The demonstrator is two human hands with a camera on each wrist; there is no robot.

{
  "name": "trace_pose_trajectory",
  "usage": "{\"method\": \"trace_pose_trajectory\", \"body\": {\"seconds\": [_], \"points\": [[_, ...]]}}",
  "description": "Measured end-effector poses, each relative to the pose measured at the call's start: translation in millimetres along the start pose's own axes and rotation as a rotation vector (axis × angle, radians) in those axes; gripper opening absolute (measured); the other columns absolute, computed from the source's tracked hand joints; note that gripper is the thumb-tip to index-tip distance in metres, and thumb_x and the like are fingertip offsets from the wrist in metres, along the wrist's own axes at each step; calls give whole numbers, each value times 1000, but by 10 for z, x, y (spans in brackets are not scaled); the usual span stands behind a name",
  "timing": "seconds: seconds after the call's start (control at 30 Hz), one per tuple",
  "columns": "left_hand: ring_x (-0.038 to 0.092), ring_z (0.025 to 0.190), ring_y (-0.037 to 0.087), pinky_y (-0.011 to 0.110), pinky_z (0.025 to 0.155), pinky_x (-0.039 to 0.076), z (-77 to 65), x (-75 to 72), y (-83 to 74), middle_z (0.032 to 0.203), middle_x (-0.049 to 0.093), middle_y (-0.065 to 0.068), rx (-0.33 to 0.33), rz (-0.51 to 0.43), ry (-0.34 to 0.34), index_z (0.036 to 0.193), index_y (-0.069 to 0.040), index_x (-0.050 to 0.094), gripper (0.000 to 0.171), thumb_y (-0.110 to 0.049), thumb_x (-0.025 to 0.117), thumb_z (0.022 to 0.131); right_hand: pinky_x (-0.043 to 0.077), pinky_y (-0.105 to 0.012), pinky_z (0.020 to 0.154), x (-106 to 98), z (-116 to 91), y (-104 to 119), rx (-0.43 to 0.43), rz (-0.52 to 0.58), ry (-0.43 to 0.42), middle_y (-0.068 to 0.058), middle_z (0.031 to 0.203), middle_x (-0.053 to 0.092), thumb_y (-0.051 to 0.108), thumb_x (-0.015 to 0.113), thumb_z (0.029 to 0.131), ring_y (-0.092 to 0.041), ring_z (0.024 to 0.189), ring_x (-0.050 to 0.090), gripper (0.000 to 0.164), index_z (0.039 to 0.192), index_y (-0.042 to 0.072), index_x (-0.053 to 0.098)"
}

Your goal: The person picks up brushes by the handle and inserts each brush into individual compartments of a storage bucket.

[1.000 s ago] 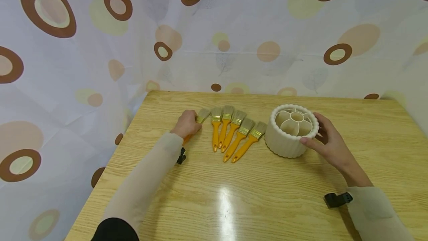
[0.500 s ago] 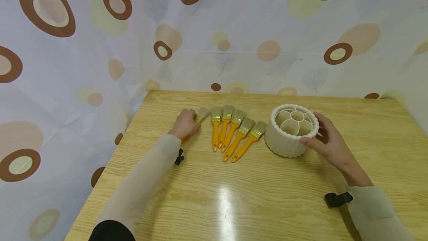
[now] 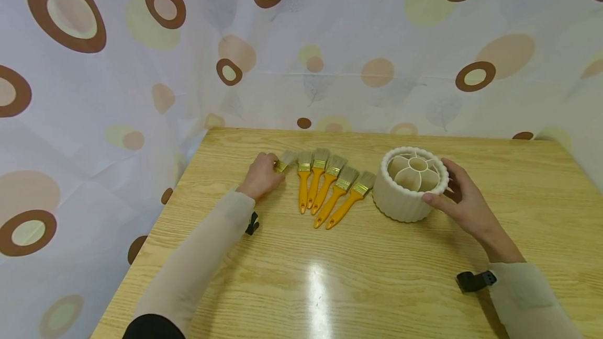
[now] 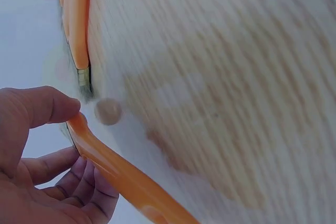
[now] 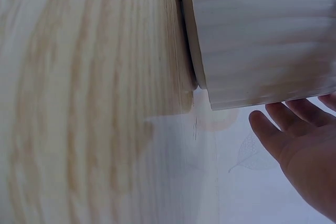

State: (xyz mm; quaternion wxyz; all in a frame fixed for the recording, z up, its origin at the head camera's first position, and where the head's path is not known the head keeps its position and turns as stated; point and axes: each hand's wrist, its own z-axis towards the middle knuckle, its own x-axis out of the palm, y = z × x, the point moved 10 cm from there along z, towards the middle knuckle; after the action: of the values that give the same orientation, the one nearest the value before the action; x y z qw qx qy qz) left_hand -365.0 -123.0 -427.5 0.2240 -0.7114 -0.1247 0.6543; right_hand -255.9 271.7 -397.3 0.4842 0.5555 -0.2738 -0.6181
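Observation:
Thumb and fingers of my left hand (image 3: 260,177) pinch a paintbrush (image 4: 123,177) with an orange handle. In the head view its pale bristles point up and right, while the hand covers the handle. Several more paintbrushes (image 3: 325,191) lie fanned out just right of it, bristles away from me. A cream round organizer (image 3: 404,204) with a beaded rim and petal-shaped compartments stands upright right of the brushes. My right hand (image 3: 466,208) holds its right side, thumb at the near rim and fingers round behind; the right wrist view shows fingertips against the ribbed wall.
The wooden table (image 3: 377,281) reaches back to a patterned curtain (image 3: 330,41), which also runs along the left side. A black wrist mount (image 3: 476,281) hangs below the right sleeve, another (image 3: 252,224) below the left.
My left hand has shifted slightly left with the pinched paintbrush, and the orange handle seen below it earlier is now hidden in the head view. My right hand and the organizer have stayed put.

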Motion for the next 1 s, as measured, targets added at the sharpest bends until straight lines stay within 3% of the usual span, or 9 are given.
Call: {"method": "trace_pose_trajectory", "body": {"seconds": [0.5,1.0], "points": [[51,97,25,38,87,45,-122,-6,-293,113,51,15,70,-98,-19,126,3,55,48,-18,70,85,39,-10,90,13,3,14,5,29,10,-10,145,29,0,63,89,-7,122,39,80,153,18,18],[50,93,22,35,81,46,-269,-21,-672,112,51,13,180,-111,-45,126,1,55,46,-16,66,85,41,-10,89,8,6,4,-1,32,8,-9,144,31,-1,64,88,-8,122,41,80,152,18,20]]}}
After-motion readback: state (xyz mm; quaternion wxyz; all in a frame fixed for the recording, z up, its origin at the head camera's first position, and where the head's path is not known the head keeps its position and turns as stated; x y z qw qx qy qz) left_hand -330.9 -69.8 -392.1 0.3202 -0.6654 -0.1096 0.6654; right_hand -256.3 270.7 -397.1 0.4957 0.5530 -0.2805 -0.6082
